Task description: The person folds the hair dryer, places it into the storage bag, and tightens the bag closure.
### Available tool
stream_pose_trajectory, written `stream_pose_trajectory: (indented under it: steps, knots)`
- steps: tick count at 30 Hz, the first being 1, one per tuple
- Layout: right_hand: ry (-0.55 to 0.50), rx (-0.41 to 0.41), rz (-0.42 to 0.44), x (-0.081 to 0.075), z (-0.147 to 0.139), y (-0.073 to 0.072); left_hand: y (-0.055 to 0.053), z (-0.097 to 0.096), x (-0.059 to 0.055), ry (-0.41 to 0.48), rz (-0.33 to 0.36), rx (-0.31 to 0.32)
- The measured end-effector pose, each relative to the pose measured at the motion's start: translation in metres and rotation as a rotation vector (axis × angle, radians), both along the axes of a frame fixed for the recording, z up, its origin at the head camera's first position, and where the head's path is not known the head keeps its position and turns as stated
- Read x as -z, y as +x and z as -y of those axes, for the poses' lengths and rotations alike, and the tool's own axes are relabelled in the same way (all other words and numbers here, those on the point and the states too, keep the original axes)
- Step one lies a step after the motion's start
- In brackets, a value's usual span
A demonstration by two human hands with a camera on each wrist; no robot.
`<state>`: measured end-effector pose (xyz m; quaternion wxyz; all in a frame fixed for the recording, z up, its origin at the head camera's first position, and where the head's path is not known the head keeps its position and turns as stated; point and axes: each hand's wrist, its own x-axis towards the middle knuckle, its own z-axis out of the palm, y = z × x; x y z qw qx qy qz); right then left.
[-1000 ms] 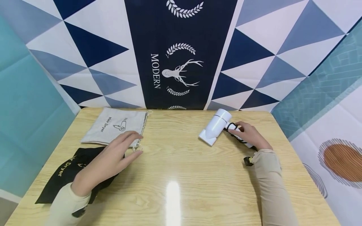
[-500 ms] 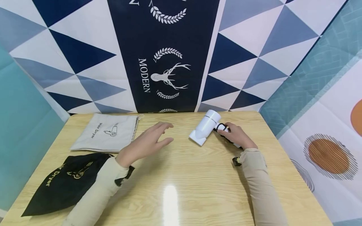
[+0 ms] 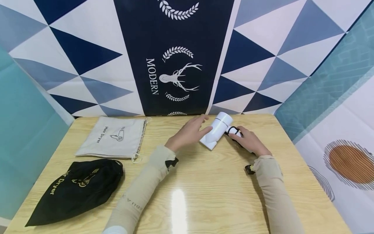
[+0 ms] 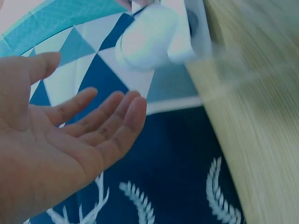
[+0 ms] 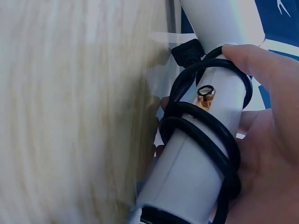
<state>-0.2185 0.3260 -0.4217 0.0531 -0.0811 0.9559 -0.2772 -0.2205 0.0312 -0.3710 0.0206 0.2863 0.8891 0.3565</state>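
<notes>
A white hair dryer [image 3: 215,131] lies at the back right of the table, its nozzle end toward the front left. Black cord [image 5: 205,135] is wound round its handle [image 5: 187,172], and the plug [image 5: 188,52] shows near the top of the handle. My right hand [image 3: 248,141] grips that handle, thumb on one side and fingertips showing on the other in the right wrist view. Beside the dryer's body, on its left, my left hand [image 3: 191,131] hovers with fingers spread and loosely bent. In the left wrist view its palm [image 4: 70,144] holds nothing.
A light grey drawstring bag [image 3: 112,138] printed "Hair Dryer" lies flat at the back left. In front of it a black drawstring bag [image 3: 76,191] with gold print lies on the wooden table [image 3: 210,195]. A patterned wall [image 3: 181,58] rises behind the table's back edge.
My left hand has moved right from over the bags to beside the hair dryer, baring the black bag. The right hand keeps its grip on the handle. The head view has shifted slightly.
</notes>
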Motion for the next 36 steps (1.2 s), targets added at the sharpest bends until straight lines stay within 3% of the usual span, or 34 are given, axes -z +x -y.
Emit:
stream_pose_trajectory:
  steps: [5,10,13,17,23,29,36]
  knots:
    - [0.005,0.015,-0.007,0.004,-0.001,-0.003,-0.014,-0.028,0.008,-0.031,0.055,-0.051]
    - [-0.018,-0.009,-0.017,0.01,0.011,-0.005,-0.018,-0.029,0.024,-0.076,0.135,-0.1]
    - [-0.028,-0.019,-0.027,0.011,0.015,-0.005,-0.019,-0.03,0.033,-0.084,0.168,-0.091]
    - [-0.02,0.003,-0.063,0.012,0.01,-0.004,-0.021,-0.037,0.039,-0.089,0.188,-0.033]
    - [-0.013,0.018,-0.106,0.008,-0.001,-0.002,-0.026,-0.049,0.039,-0.065,0.217,0.0]
    - [-0.055,0.02,-0.161,0.005,-0.003,-0.002,-0.027,-0.047,0.034,-0.05,0.229,0.028]
    - [-0.127,0.032,-0.197,0.001,0.006,-0.003,-0.028,-0.036,0.024,0.052,0.169,0.005]
